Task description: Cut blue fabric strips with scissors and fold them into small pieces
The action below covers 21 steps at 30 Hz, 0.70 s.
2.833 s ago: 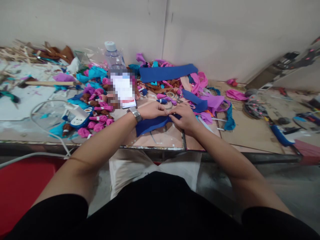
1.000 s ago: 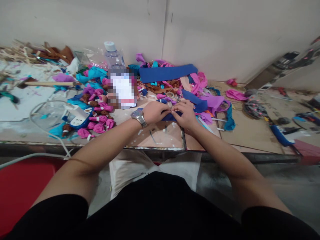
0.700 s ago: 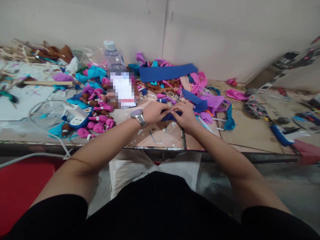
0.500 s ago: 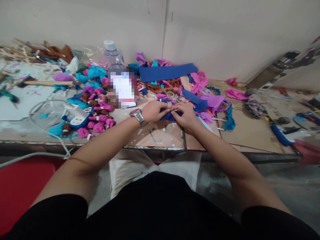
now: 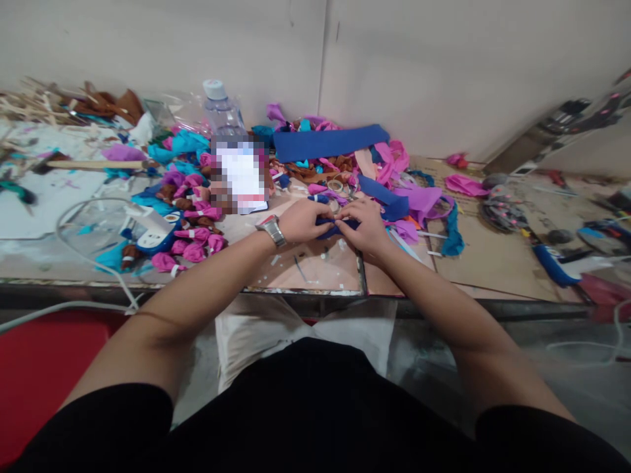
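Both hands meet over the work table near its front edge. My left hand (image 5: 303,222), with a watch (image 5: 271,230) on the wrist, pinches the left side of a small dark blue cloth piece (image 5: 327,231). On its right side my right hand (image 5: 365,223) grips the same piece, fingertips almost touching those of my left. Just beyond the hands are a roll of tape (image 5: 335,186) and a small blue bundle (image 5: 318,198). A blue strip (image 5: 382,194) lies beyond my right hand, and a longer blue strip (image 5: 332,143) rests on the pile farther back.
Pink knotted bundles (image 5: 194,249) and a white-and-blue device (image 5: 156,236) with a cable are at the left. A lit phone (image 5: 242,177) stands before a bottle (image 5: 224,115). Purple cloth (image 5: 424,200) lies at the right on cardboard (image 5: 493,253). A red seat (image 5: 49,374) is lower left.
The dark blue piece between my fingers now looks narrower and more gathered. My hands have stayed in almost the same place, both still holding it.
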Available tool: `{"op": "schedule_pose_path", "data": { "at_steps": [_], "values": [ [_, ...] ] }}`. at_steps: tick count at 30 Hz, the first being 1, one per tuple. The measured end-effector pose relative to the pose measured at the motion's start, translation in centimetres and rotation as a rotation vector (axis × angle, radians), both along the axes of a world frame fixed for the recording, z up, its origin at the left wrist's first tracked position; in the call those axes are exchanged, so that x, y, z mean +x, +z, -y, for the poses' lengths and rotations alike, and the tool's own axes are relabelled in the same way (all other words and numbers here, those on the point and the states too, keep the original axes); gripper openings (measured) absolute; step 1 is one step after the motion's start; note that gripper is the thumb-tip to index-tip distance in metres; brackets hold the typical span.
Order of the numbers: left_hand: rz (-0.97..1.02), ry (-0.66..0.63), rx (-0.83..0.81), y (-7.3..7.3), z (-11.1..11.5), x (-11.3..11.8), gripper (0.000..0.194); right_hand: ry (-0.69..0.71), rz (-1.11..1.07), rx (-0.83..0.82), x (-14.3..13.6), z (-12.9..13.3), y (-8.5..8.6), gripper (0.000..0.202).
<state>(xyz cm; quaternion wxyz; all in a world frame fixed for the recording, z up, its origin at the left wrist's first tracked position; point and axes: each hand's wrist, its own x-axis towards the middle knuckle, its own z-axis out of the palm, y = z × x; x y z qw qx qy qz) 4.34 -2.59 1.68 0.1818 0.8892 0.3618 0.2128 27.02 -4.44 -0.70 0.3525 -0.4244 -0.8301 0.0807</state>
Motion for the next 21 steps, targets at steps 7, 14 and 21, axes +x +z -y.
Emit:
{"op": "schedule_pose_path", "data": {
  "at_steps": [7,14,21],
  "values": [
    [-0.027,0.010,0.032,0.04,0.12,0.00,0.028,0.011,0.023,-0.006,-0.08,0.00,-0.04,0.013],
    [0.074,0.007,-0.063,0.36,0.19,-0.11,0.033,0.008,0.037,0.002,-0.02,0.21,0.26,0.015],
    [0.011,0.020,0.023,0.19,0.09,0.00,0.032,0.013,0.007,-0.008,0.01,0.07,0.10,0.015]
  ]
}}
